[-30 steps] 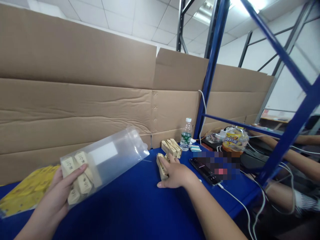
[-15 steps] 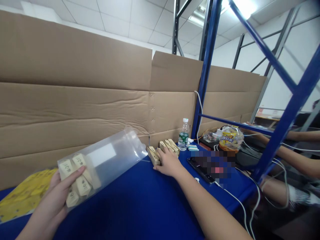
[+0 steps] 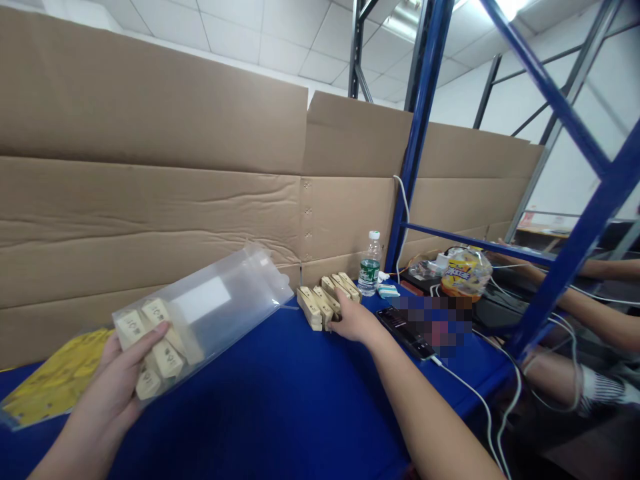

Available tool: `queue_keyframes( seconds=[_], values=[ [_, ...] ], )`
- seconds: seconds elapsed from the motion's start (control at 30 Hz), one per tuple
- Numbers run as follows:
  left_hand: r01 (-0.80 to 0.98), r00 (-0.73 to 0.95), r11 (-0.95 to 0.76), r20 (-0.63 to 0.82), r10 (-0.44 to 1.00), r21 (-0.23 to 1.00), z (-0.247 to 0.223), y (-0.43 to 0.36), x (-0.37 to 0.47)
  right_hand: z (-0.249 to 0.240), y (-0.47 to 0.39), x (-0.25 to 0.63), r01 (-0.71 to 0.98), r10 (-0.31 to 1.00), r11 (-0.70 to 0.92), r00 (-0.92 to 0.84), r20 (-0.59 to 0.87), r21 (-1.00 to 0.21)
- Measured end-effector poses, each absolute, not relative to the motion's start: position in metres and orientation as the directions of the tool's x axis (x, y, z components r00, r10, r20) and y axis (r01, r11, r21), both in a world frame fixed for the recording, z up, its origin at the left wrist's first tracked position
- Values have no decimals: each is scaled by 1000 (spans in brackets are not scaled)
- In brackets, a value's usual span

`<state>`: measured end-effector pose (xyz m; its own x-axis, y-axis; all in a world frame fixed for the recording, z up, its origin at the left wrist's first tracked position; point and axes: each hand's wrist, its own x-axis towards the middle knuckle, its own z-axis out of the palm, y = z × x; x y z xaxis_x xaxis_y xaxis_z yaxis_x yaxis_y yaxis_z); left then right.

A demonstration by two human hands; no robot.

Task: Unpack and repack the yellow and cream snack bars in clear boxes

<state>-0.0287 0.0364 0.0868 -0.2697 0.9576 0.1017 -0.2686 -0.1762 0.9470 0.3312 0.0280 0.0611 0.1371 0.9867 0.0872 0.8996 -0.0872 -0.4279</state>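
Note:
My left hand [image 3: 133,363] grips a clear plastic bag [image 3: 245,293] at its lower left end. Several small cream boxes [image 3: 167,359] with dark printed marks lie inside that end, under my thumb. A white label [image 3: 203,300] shows on the bag, which slants up to the right. Farther off on the blue table, my right hand [image 3: 356,321] is closed at the right side of a group of similar cream boxes [image 3: 310,310]. Its thumb and fingers are around one of them, and some fingertips are hidden. The boxes stand side by side in two clusters.
A water bottle [image 3: 369,267] stands behind the boxes. A phone [image 3: 405,333] with a white cable lies to the right, near a snack bag [image 3: 463,273]. Yellow packaging [image 3: 55,380] lies at left. Cardboard [image 3: 150,213] walls the back; a blue rack post [image 3: 417,133] rises at right.
My right hand has shifted slightly right along the boxes, and more of the left cluster shows, with boxes now side by side there. The left hand keeps its hold on the bag.

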Motion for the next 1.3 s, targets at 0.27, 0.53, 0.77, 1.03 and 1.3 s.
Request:
queue_keyframes(
  seconds=[0.27,0.53,0.77,1.03,1.3],
  values=[
    [-278,-243,-210,143,959,937,81,38,-31,50,35,323,870,976,5,103,192,-493],
    [-307,-248,-200,125,961,930,83,39,-30,58,21,300,791,971,155,-13,237,-591],
    [-323,-248,-140,58,967,936,80,38,-29,29,16,252,556,939,308,-306,155,-772],
    [-377,-263,-140,39,964,915,83,39,-29,10,43,259,533,953,292,-229,197,-794],
    [-394,-258,-139,36,965,909,79,41,-29,-1,72,267,464,973,229,-135,187,-856]
  ],
)
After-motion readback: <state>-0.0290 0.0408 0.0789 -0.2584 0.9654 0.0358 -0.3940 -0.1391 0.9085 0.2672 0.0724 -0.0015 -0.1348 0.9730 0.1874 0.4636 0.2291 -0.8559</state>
